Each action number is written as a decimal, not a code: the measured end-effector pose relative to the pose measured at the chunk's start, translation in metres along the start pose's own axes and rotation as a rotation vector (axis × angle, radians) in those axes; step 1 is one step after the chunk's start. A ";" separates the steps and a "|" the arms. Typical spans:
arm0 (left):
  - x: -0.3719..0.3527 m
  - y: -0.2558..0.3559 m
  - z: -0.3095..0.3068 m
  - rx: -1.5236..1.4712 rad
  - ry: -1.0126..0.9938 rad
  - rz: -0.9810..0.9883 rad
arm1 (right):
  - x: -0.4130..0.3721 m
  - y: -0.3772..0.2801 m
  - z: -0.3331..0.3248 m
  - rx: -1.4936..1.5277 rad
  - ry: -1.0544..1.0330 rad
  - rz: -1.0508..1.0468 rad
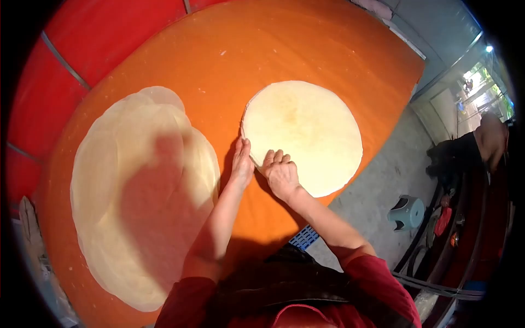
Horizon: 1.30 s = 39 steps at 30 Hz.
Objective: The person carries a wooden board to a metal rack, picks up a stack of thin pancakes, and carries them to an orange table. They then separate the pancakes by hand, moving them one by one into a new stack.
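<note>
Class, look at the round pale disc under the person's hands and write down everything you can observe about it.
The round pale disc is cream-coloured and looks like thin dough or flatbread, with a faint tan patch above its middle. Its outline is nearly circular, and its left rim looks slightly layered. It lies flat on the orange surface. The left hand is against its lower-left rim; the right hand has bent fingers at its lower-left edge.

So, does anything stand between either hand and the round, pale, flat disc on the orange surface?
No, nothing visible does. The left hand is at the left edge of the round, pale, flat disc, and the right hand has curled fingers at its near edge.
</note>
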<state>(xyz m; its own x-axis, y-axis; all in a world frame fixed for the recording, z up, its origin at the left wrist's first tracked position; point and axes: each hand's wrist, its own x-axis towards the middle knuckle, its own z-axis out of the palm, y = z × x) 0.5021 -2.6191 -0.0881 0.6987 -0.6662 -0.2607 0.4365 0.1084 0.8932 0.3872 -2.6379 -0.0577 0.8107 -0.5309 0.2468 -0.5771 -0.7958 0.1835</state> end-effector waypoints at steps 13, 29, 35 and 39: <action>0.044 -0.062 -0.007 0.508 0.020 0.252 | -0.003 0.208 -0.010 0.852 0.033 0.617; 0.016 -0.048 -0.008 0.731 0.290 0.388 | -0.001 0.315 0.091 1.694 0.009 0.989; 0.016 -0.043 -0.010 0.712 0.318 0.369 | 0.005 0.303 0.104 1.476 0.109 1.027; 0.016 -0.042 -0.008 0.717 0.336 0.369 | -0.005 0.309 0.108 1.661 0.063 1.059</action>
<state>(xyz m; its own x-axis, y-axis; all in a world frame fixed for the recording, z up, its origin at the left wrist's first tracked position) 0.4999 -2.6282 -0.1325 0.9045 -0.4152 0.0975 -0.2338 -0.2916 0.9275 0.2154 -2.9130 -0.1048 0.2366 -0.9153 -0.3258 -0.0674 0.3190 -0.9453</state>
